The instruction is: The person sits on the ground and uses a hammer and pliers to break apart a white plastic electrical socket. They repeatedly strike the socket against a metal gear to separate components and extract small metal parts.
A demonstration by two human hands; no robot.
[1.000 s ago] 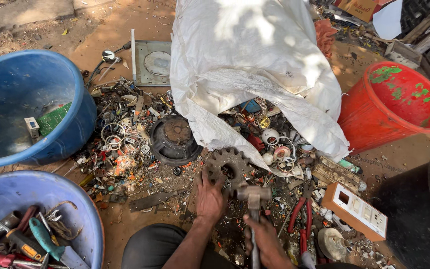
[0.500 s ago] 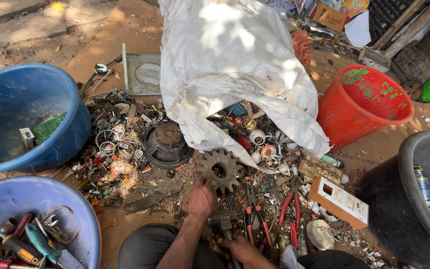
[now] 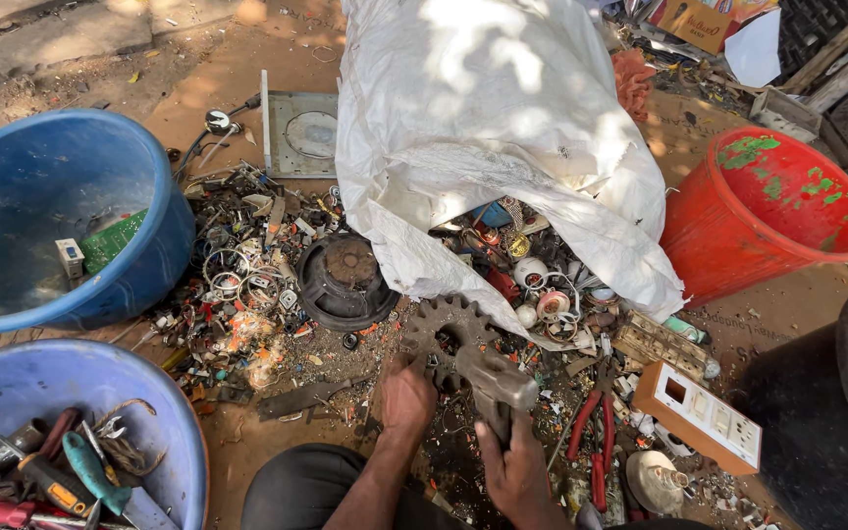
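Note:
My left hand (image 3: 407,395) grips the near edge of a rusty toothed gear (image 3: 444,332) lying on the ground among scrap. My right hand (image 3: 519,469) holds the handle of a heavy hammer (image 3: 496,385), whose blurred metal head hangs just over the gear's right side. The gear sits at the mouth of a big white sack (image 3: 488,147) that spills small metal and electrical bits.
A round black speaker part (image 3: 344,280) lies left of the gear. Two blue tubs (image 3: 51,211) (image 3: 164,412) stand at left, the near one holding tools. A red bucket (image 3: 772,206) is at right, with a white switch plate (image 3: 699,412) and red pliers (image 3: 596,432) nearby.
The hammer has swung up from near the ground to above the gear. My left hand has stayed on the gear's edge. The camera has shifted slightly.

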